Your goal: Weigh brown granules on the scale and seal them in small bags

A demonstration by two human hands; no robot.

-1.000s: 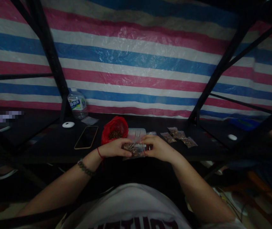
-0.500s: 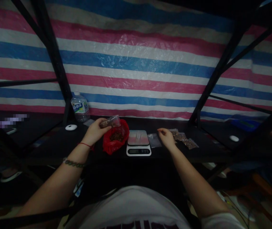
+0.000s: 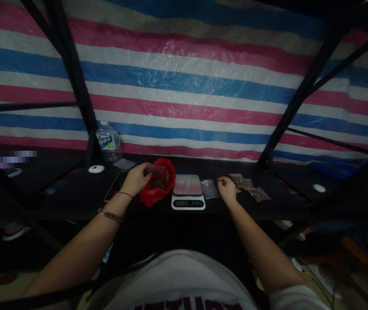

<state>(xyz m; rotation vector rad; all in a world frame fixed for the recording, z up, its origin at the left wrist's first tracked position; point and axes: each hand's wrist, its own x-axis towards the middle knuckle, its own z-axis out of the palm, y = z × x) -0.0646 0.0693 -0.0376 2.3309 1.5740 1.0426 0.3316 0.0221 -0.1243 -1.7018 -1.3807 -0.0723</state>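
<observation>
My left hand is closed around a small clear plastic bag with brown bits inside, tilted at the mouth of a red plastic bag. Loose brown pieces lie within the red bag. To its right stands a white kitchen scale with only reflections on its plate. A flat clear plastic bag lies between the scale and my right hand. That hand rests on the table with its fingers curled together; whatever they hold, if anything, is hidden. Several filled clear bags lie just right of it.
A clear plastic bottle stands back left by the black frame post. A phone lies under my left wrist, with a white rounded device nearby. Farther right are another white device, a blue tray and someone's arm.
My left hand has moved right and a little down, bringing the small bag to the red bag's opening and uncovering the phone. My right hand stays almost where it was.
</observation>
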